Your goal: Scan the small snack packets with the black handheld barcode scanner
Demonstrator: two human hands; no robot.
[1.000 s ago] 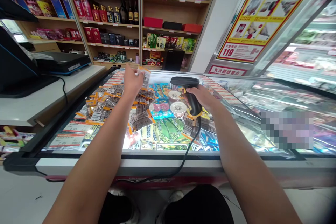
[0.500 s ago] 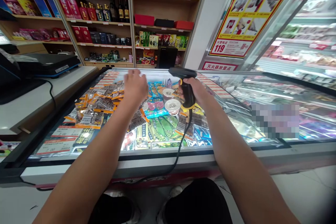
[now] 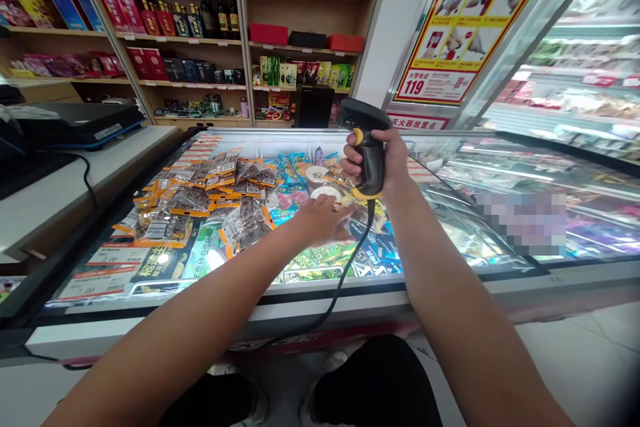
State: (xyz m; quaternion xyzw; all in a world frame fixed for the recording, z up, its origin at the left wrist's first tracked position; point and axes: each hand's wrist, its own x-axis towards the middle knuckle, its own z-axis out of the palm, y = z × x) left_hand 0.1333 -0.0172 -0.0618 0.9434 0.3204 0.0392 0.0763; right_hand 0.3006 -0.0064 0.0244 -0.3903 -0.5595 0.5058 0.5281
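My right hand (image 3: 395,157) grips a black and yellow barcode scanner (image 3: 373,160) by its handle, with fingers wrapped round near the yellow trigger. The scanner is held upright above the freezer's glass top, its cable (image 3: 345,273) running down toward me. Low over the glass, my left hand (image 3: 325,219) reaches across to below the scanner, its fingers apart and slightly blurred. Its fingertips are partly hidden, beside a small clear packet. To its left lies a pile of clear snack packets (image 3: 210,183) with orange edges, with another packet (image 3: 247,230) nearer me.
A chest freezer (image 3: 200,313) with frozen goods under its glass spans the front. A counter with a flat black scale (image 3: 75,123) stands at left. Behind are shelves (image 3: 195,40) of boxes and bottles. A red poster (image 3: 460,27) hangs at right.
My left hand has moved right and toward me, from over the packet pile to below the scanner. My right hand has raised the scanner slightly and turned it.
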